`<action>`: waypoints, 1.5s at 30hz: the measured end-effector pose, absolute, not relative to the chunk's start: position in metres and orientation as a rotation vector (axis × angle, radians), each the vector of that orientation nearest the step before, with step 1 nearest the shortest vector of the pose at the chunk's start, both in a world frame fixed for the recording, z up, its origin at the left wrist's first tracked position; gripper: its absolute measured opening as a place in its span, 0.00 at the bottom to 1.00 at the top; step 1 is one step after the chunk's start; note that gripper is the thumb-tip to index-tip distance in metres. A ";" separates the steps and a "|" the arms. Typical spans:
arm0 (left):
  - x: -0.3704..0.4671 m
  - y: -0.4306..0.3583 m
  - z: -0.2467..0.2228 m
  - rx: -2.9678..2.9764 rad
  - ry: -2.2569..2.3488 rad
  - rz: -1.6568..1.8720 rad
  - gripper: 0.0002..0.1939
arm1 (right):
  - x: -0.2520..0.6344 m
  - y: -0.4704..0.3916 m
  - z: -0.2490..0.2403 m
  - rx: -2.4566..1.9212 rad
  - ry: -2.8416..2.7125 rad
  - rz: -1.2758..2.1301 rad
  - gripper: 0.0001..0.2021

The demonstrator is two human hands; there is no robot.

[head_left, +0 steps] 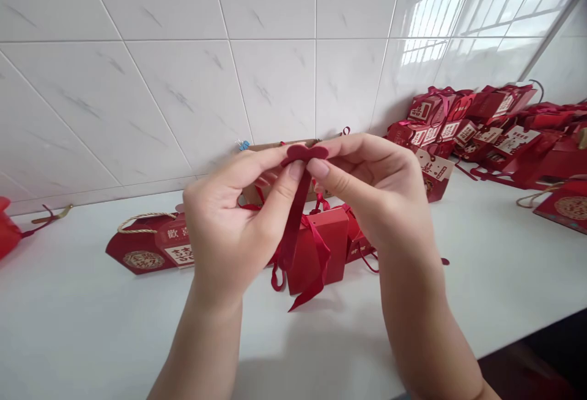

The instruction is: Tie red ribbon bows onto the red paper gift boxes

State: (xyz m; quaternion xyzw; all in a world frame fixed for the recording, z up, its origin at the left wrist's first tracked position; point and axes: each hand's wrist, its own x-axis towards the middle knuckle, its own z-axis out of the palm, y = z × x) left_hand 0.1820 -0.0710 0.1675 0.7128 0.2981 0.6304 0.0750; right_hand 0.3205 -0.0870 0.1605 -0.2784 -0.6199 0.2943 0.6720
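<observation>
Both hands are raised over the white table, meeting at a dark red ribbon (pixel 294 222). Its top is shaped into two rounded lobes, and one flat strip hangs down below. My left hand (pixel 236 216) pinches the left lobe between thumb and forefinger. On the other side, my right hand (pixel 380 186) pinches the right lobe the same way, the thumb tips almost touching. Behind and below the hanging strip stands a red gift box (pixel 337 253) with a brighter ribbon trailing from it. My fingers hide part of the things behind them.
To the left, a red gift box with a rope handle (pixel 144 253) lies on the white table (pixel 114 339). Many red gift boxes (pixel 486 125) are piled at the right. A brown cardboard box (pixel 261 144) stands by the tiled wall (pixel 270 82).
</observation>
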 end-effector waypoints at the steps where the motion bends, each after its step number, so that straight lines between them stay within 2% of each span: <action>1: 0.183 -0.071 0.167 2.135 0.895 1.886 0.06 | 0.321 -0.086 0.160 -0.628 -1.394 0.673 0.10; 6: 0.182 -0.071 0.169 2.101 0.951 1.788 0.15 | 0.323 -0.082 0.159 -0.695 -1.385 0.594 0.11; 8: 0.178 -0.067 0.169 2.136 0.967 1.702 0.13 | 0.328 -0.081 0.160 -0.723 -1.377 0.525 0.10; 11: 0.171 -0.058 0.164 2.349 1.045 1.236 0.07 | 0.341 -0.079 0.161 -0.759 -1.363 0.423 0.09; 14: 0.167 -0.050 0.156 2.509 1.121 0.721 0.11 | 0.355 -0.077 0.161 -0.751 -1.312 0.325 0.08; 16: 0.168 -0.048 0.152 2.563 1.121 0.545 0.15 | 0.362 -0.076 0.160 -0.726 -1.272 0.251 0.07; 18: 0.171 -0.048 0.152 2.612 1.121 0.433 0.14 | 0.367 -0.075 0.159 -0.724 -1.214 0.172 0.05; 21: 0.174 -0.050 0.156 2.686 1.148 0.443 0.11 | 0.371 -0.074 0.159 -0.767 -1.126 0.123 0.05; 24: 0.160 -0.047 0.162 2.664 1.229 0.690 0.09 | 0.372 -0.071 0.159 -0.827 -1.144 0.152 0.06; 26: 0.139 -0.041 0.165 2.516 1.418 0.884 0.09 | 0.369 -0.070 0.159 -0.859 -1.175 0.170 0.07; 29: 0.107 -0.034 0.170 2.276 1.802 0.922 0.08 | 0.364 -0.067 0.157 -0.875 -1.202 0.185 0.08; 31: 0.097 -0.034 0.173 2.223 1.956 0.909 0.13 | 0.360 -0.064 0.156 -0.880 -1.217 0.179 0.08; 35: 0.121 -0.043 0.176 2.274 1.718 0.641 0.23 | 0.357 -0.058 0.154 -0.919 -1.248 0.209 0.09; 39: 0.165 -0.045 0.165 2.438 1.319 0.290 0.25 | 0.354 -0.046 0.149 -0.972 -1.265 0.294 0.08; 42: 0.181 -0.037 0.155 2.501 1.248 0.093 0.19 | 0.348 -0.038 0.136 -0.961 -1.200 0.356 0.08; 45: 0.182 -0.031 0.150 2.530 1.264 0.074 0.14 | 0.342 -0.036 0.111 -0.890 -1.031 0.421 0.10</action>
